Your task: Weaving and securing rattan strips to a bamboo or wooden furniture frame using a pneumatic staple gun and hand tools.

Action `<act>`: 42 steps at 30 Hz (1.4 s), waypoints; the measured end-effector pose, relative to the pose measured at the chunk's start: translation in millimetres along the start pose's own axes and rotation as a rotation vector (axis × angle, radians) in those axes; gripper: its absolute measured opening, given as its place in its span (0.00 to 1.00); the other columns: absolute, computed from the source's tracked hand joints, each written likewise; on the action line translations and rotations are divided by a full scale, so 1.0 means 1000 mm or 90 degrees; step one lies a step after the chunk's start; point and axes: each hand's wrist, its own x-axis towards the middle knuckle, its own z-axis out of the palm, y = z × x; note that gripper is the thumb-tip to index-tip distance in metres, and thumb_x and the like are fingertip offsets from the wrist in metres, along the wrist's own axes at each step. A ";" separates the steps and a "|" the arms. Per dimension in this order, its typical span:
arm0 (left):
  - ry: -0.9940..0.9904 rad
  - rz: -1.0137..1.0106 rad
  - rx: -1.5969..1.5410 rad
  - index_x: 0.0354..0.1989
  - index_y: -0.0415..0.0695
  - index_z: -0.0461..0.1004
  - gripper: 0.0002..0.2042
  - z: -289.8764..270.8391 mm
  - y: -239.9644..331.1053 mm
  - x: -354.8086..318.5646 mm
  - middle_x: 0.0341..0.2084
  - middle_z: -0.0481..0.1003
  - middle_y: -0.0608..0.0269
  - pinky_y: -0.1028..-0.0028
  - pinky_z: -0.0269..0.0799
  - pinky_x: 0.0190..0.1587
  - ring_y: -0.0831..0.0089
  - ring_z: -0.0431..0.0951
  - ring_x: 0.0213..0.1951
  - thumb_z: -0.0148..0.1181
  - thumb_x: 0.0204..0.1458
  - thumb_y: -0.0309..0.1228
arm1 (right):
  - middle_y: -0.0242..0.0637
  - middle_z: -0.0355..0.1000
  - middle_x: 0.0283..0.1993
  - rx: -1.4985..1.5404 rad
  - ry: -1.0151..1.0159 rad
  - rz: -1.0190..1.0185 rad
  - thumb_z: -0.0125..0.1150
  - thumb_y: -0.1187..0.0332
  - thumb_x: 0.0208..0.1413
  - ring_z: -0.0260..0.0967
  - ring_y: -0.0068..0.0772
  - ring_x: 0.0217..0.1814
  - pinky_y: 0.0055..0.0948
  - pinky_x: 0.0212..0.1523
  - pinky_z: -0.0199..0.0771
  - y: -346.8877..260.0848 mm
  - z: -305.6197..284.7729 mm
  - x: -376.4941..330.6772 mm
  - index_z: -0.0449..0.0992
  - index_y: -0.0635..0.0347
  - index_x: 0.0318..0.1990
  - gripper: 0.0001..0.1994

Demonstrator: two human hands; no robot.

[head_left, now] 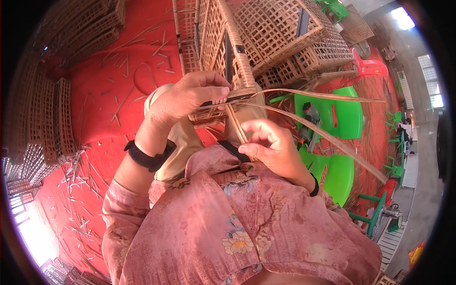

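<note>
A woven rattan basket (213, 40) with a black-edged frame stands between my knees, its near corner wrapped in cane. My left hand (178, 97) is closed at that near corner, thumb and fingers pinching the dark frame bar (235, 98) where cane is wound round it. Lower and to the right, my right hand (271, 145) pinches a flat cane strip (232, 121) that runs down from the bar. Two long loose cane ends, an upper one (323, 95) and a lower one (327, 135), stretch out to the right from the same corner.
Stacked woven baskets (270, 28) stand beyond on the right, with more piles (40, 114) at the left. Green plastic chairs (349, 114), one carrying a tool, are to my right; a red chair (373, 66) is farther off. Cane scraps litter the red floor covering (114, 111).
</note>
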 end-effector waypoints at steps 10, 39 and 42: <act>0.006 -0.027 -0.045 0.42 0.38 0.76 0.13 0.005 0.003 0.001 0.31 0.76 0.70 0.78 0.69 0.43 0.81 0.73 0.36 0.60 0.56 0.35 | 0.37 0.69 0.47 0.320 -0.136 -0.201 0.56 0.77 0.59 0.68 0.25 0.50 0.22 0.49 0.68 -0.004 -0.006 0.001 0.69 0.68 0.57 0.18; 0.039 -0.019 -0.050 0.40 0.39 0.76 0.10 0.009 0.000 0.001 0.29 0.74 0.73 0.80 0.69 0.38 0.83 0.72 0.34 0.60 0.56 0.33 | 0.35 0.76 0.36 0.306 0.095 -0.021 0.60 0.71 0.60 0.71 0.19 0.33 0.19 0.28 0.70 0.059 0.023 0.047 0.76 0.66 0.39 0.07; 0.032 -0.019 -0.071 0.40 0.39 0.76 0.10 0.009 0.000 0.000 0.29 0.74 0.72 0.80 0.69 0.38 0.83 0.73 0.34 0.60 0.56 0.33 | 0.34 0.76 0.34 0.259 0.108 -0.012 0.60 0.70 0.60 0.70 0.18 0.32 0.19 0.29 0.70 0.059 0.025 0.048 0.76 0.66 0.38 0.07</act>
